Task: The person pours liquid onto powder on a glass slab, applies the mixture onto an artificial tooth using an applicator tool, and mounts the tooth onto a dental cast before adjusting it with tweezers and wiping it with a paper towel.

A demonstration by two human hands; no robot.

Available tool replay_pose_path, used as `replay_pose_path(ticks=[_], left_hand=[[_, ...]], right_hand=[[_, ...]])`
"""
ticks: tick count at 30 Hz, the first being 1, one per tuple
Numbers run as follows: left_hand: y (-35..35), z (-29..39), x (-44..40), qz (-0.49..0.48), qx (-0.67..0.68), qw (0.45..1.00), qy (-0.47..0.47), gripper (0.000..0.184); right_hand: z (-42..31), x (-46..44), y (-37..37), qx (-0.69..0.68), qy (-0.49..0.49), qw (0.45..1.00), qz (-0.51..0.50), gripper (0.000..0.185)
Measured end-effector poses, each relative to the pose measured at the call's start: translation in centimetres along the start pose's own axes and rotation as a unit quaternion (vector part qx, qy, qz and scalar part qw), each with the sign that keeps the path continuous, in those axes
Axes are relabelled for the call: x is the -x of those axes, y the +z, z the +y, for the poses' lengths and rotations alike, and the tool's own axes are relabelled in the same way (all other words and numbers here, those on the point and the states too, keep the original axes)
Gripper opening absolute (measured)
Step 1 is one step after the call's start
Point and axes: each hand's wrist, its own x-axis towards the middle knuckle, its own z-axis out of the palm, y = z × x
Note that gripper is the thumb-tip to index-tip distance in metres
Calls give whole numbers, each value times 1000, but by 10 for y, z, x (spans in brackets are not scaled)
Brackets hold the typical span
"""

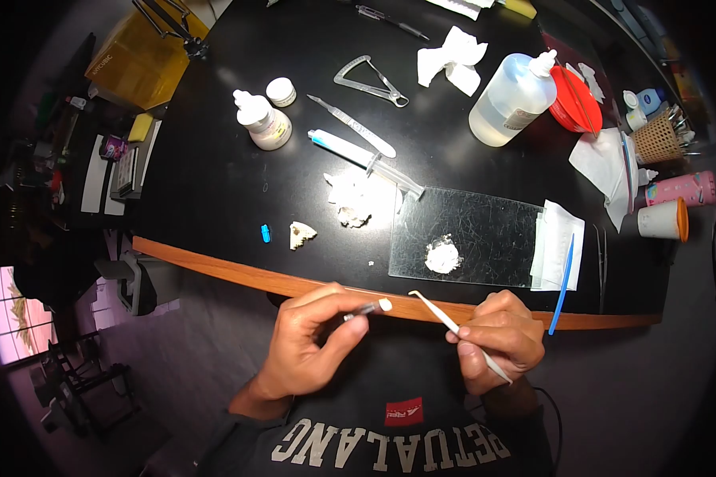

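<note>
My left hand (pixel 314 338) pinches a small dark metal holder (pixel 361 311) between thumb and index finger. A small white tooth-like piece (pixel 385 304) sits at its tip. In my right hand (pixel 501 340) is a white double-ended dental instrument (pixel 437 312), gripped like a pen, its bent tip pointing toward the white piece but apart from it. Both hands are just in front of the table's wooden edge (pixel 239 276). Beyond them, a mound of white powder or paste (pixel 443 256) lies on a scratched glass slab (pixel 493 215).
A dental model piece (pixel 301 234) and small blue piece (pixel 266 233) lie left. Behind are a syringe (pixel 366 162), metal caliper (pixel 370 79), small white bottle (pixel 262 121) and large squeeze bottle (pixel 513 99). A blue stick (pixel 562 285) overhangs the edge beside white paper (pixel 566 219).
</note>
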Motion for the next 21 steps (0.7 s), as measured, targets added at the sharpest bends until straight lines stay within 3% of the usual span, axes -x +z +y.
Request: replay_pose_path(ticks=[2,5,6,13,14,21], left_hand=[[-7,18,3,-39,177,978,-100,21],[-2,4,-11,23,49,998,12,23],[0,4,-12,30,146,989,-27,22],[8,6,-13,38,186,981,-37,18],[4,2,-11,-8,214,977,-12,21],[11,5,-11,46,24,998,37,22]], right_hand=[[-1,2,-4,2,12,1000,10,21],[-1,4,-6,5,18,999,35,19],[-1,4,-6,3,20,999,44,18],[2,9,-10,4,20,998,59,18],[2,9,-9,2,22,998,58,18],[2,8,-9,1,25,997,68,16]])
